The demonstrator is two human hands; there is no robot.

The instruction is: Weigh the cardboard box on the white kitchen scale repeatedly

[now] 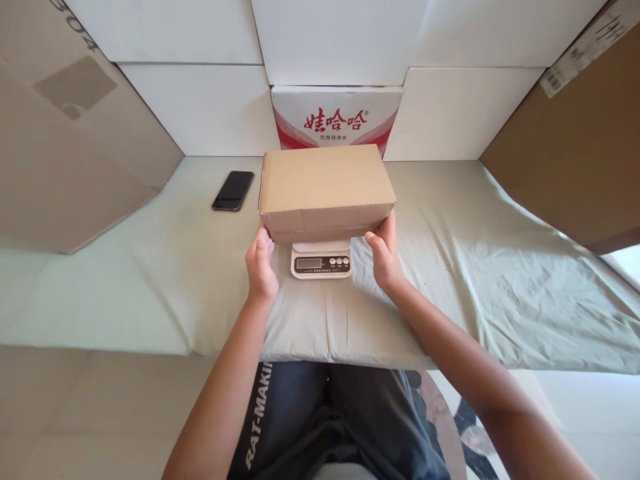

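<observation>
A closed brown cardboard box (325,190) rests on a small white kitchen scale (321,261) in the middle of the table. My left hand (260,261) touches the box's lower left corner. My right hand (384,253) grips its lower right corner. Both hands stay on the box. The scale's display and buttons show in front, under the box's near edge.
A pale green cloth (475,267) covers the table. A black phone (233,191) lies at the back left. A white and red printed carton (336,118) stands behind the box. Large brown cardboard sheets lean at the left (65,133) and right (575,153).
</observation>
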